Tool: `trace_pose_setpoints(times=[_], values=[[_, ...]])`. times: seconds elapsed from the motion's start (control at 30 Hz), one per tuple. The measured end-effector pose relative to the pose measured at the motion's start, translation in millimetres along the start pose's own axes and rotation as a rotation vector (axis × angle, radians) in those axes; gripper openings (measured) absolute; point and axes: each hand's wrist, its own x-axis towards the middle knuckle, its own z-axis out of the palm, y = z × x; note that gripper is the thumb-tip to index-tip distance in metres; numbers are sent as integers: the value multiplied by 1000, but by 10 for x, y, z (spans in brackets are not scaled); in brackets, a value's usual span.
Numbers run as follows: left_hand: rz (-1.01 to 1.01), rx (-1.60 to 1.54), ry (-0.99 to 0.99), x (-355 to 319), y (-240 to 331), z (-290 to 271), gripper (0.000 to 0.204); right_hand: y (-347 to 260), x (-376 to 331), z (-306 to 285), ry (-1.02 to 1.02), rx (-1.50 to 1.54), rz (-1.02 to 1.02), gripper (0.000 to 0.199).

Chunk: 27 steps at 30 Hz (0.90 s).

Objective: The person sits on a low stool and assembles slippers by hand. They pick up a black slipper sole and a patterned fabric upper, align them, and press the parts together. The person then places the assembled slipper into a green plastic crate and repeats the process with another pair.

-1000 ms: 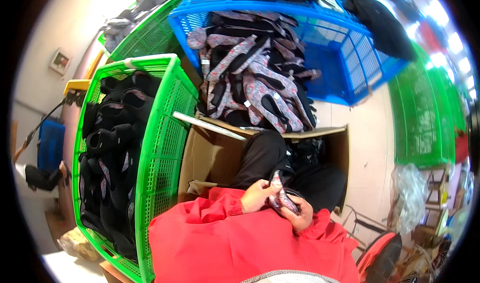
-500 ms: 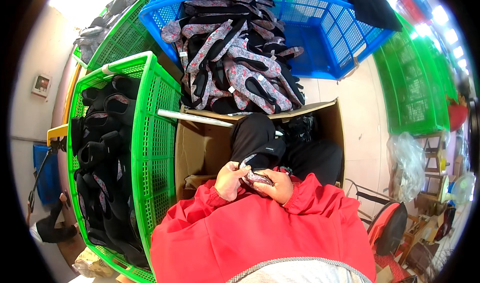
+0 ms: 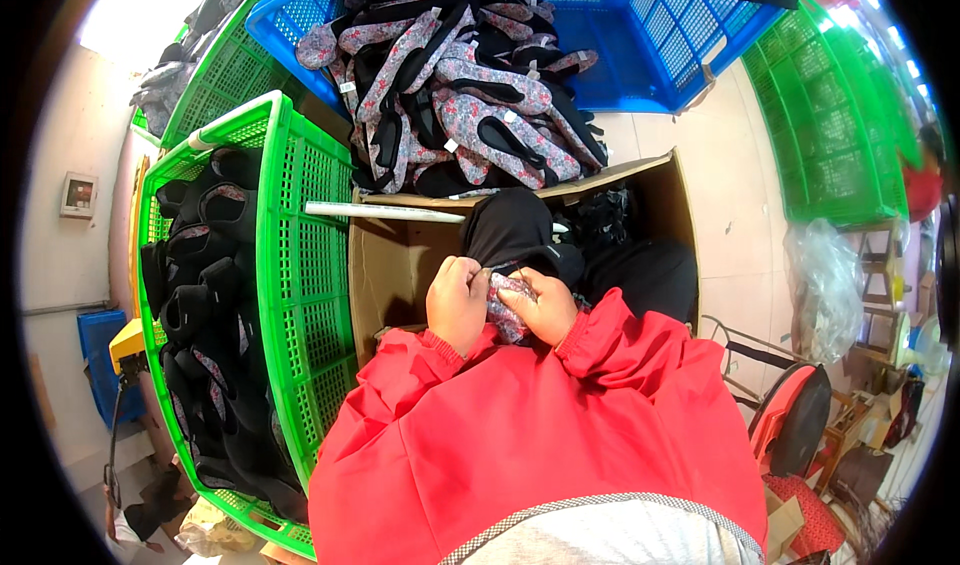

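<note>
Close in front of my red jacket, both hands hold a small floral-and-black fabric piece (image 3: 504, 317). My left hand (image 3: 457, 305) pinches its upper left edge, fingers curled in. My right hand (image 3: 546, 307) grips the other side, with the thumb pressed over the patterned face. The black part of the piece blends into my dark trousers, so its full shape is hidden. Beyond my knees lies a heap of similar floral-and-black sewn pieces (image 3: 500, 135), several with small white tags, partly inside a tipped blue crate (image 3: 650, 75).
A green crate (image 3: 315, 265) on my left holds black sewn pieces (image 3: 205, 275). An open cardboard box (image 3: 375, 285) surrounds my legs, with a white pole (image 3: 385, 211) across it. Further right are another green crate (image 3: 815, 125), a clear plastic bag (image 3: 825, 285) and a red-and-black seat (image 3: 785, 420).
Both hands have moved up and the fabric piece has turned, its floral face now showing between them. The left fingers have curled over its upper edge. The view has shifted slightly.
</note>
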Motion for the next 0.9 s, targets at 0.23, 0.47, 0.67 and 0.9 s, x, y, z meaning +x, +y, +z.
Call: trace_pose_setpoints(times=[0.23,0.47,0.67,0.9], values=[[225,319,-92,225,157,19,5,283,372,81,77,183,39,29],[171,131,-31,401,-90,87,21,154,693,-34,-7,343,279,29],[-439,-718,-145,127,-281,10,16,182,775,-198,-64,466,491,30],[-643,-1138,-170,-286,-187,78,17,276,786,-161,-37,582,484,30]])
